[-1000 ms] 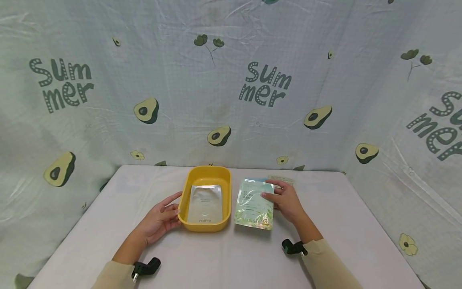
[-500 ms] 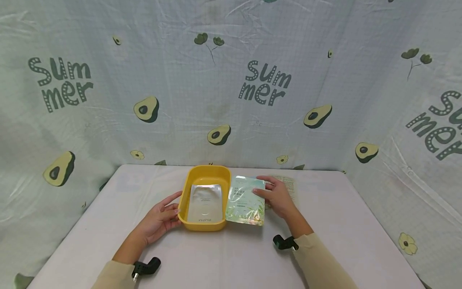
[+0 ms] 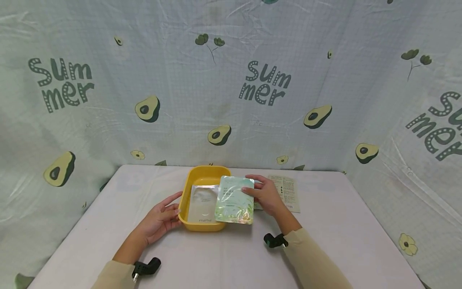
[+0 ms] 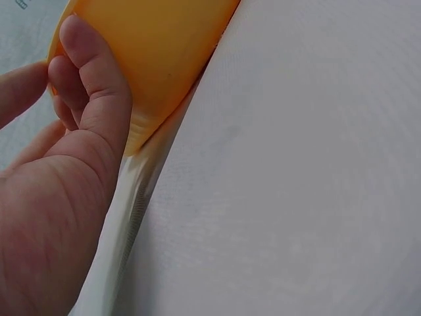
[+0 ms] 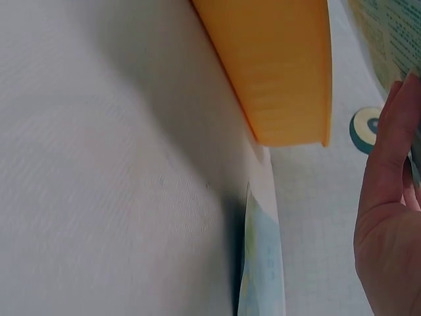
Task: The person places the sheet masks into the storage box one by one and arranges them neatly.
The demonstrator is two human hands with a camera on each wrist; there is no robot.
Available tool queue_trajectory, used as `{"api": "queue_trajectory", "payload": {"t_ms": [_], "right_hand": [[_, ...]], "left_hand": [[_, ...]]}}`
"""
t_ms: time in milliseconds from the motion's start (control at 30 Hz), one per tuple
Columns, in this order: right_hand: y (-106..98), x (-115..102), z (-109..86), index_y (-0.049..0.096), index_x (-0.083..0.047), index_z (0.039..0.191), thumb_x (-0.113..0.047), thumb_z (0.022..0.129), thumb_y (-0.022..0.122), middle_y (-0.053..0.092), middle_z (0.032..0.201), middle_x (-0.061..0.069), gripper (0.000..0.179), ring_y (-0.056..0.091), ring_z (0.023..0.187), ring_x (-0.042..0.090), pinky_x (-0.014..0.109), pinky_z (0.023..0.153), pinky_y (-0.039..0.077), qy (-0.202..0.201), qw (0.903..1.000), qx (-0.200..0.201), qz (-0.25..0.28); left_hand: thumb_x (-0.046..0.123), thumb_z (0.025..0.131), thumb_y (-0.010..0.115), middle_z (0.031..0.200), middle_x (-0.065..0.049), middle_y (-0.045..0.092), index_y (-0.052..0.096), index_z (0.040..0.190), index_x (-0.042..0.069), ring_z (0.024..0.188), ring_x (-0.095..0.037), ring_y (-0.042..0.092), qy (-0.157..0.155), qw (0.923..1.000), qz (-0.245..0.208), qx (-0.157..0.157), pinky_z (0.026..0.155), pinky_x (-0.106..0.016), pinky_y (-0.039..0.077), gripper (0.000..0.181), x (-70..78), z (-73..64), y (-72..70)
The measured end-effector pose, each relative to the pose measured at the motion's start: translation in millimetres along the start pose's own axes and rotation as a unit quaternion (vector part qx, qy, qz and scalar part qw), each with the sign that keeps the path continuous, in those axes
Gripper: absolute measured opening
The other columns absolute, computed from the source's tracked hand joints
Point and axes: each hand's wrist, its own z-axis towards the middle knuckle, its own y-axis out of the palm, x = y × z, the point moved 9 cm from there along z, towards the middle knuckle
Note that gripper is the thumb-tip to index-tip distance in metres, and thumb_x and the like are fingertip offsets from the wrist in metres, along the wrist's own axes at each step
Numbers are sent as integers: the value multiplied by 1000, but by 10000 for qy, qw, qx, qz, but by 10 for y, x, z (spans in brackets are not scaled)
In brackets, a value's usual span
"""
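Note:
My right hand [image 3: 264, 196] pinches a pale green sheet mask packet [image 3: 232, 200] by its right edge, with the thumb on the front. The packet hangs tilted over the right side of a yellow tray [image 3: 183, 208] and covers part of a silver-white sheet mask packet [image 3: 203, 204] lying inside. At the tray's left side is my left hand [image 3: 159, 220], its relaxed fingers resting on the outer wall and the thumb at the rim. In the right wrist view, the printed back of the held packet [image 5: 395, 33] shows above my fingers.
Right of my right hand, another packet with printed text [image 3: 286, 192] lies on the white table [image 3: 231, 261]. Part of a blue-green packet [image 3: 258, 206] shows beneath that hand. A patterned curtain [image 3: 173, 80] hangs behind the table and along both sides.
My right hand has carried the green packet leftward, from beside the tray to over its right side. More of the packets on the right is uncovered. My left hand and the tray have stayed put.

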Motion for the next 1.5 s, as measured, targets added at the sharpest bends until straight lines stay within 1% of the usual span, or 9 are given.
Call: {"api": "queue_trajectory", "payload": {"t_ms": [100,300,400,567,733,833,967,1233,1500], "right_hand": [[55,-10,37,56,-9,143,-10,87,80,73,123,14,61,75,94,22,36,76,63,-23,10000,-33,27],[142,-31,99,60,-14,141,-13,87,81,73,124,12,57,75,96,23,37,79,63,26,10000,16,-15],[185,-40,124,59,-14,141,-13,88,81,73,124,12,58,75,95,23,37,79,63,17,10000,21,-82],[278,-46,172,61,-17,139,-15,87,82,75,121,11,56,75,93,22,35,78,63,41,9998,8,-182],[406,-100,213,61,-14,141,-15,87,82,75,120,11,57,75,92,22,35,77,63,-56,9995,-40,-316],[489,-131,232,60,-13,142,-15,87,82,75,121,12,59,76,91,21,35,77,63,-111,9991,-130,-382],[590,-158,264,59,-15,142,-16,86,83,74,121,11,61,76,92,21,36,77,63,-160,9985,-270,-450],[704,-182,349,63,-19,137,-22,84,85,76,115,8,57,74,88,20,34,75,63,-143,9965,-228,-797],[814,-199,416,64,-16,136,-22,84,85,74,115,10,57,74,86,19,34,73,63,-289,9936,-324,-1046]], "left_hand": [[1,103,52,111,1,62,11,165,13,91,-13,65,21,10000,-7,-9,86,-28,60,75,-1,1,4],[0,103,53,111,1,62,11,165,11,91,-13,66,67,9999,-52,-67,85,-28,60,76,-1,-2,10],[0,103,53,111,0,62,10,165,11,92,-13,66,78,9999,-46,-98,86,-28,60,76,-1,-3,15],[1,103,54,111,0,62,12,165,12,91,-13,65,28,10000,24,-13,86,-28,60,76,0,-4,6],[3,103,55,113,0,61,13,165,14,91,-13,65,-46,10000,60,61,86,-28,60,76,-1,-2,0],[2,103,54,113,-1,61,13,165,14,91,-13,65,-66,9999,75,72,86,-28,60,76,-2,-3,-2],[1,103,53,113,-1,60,13,165,14,91,-13,64,-78,9999,75,88,86,-28,60,75,-2,-2,-8],[1,104,53,114,-1,60,13,165,14,91,-14,65,-75,9999,3,86,85,-28,59,75,0,5,-12],[2,103,53,113,-1,60,13,165,14,90,-14,64,-95,9999,-8,95,84,-28,59,75,5,11,-8]]}}
